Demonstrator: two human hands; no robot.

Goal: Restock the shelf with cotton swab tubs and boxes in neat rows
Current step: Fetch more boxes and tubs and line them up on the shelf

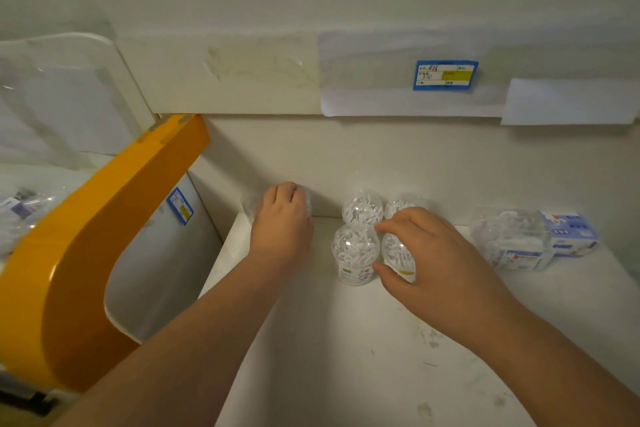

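On the white shelf (346,340), my left hand (282,222) wraps over a clear cotton swab tub (250,206) at the back left corner, mostly hiding it. My right hand (433,260) grips another clear tub (398,258) in the front row, thumb and fingers around its sides. Beside it on the left stands a free tub (354,253) with a printed label. Two more tubs (362,208) stand behind against the back wall. At the right lie clear boxes of swabs (512,239) and a blue and white box (571,232).
A yellow curved shelf divider (90,239) rises at the left with a blue price tag (180,206) on the panel beside it. Above, a blue and yellow price label (445,74) sits on the upper shelf's edge. Packaged goods (24,208) lie in the neighbouring bay.
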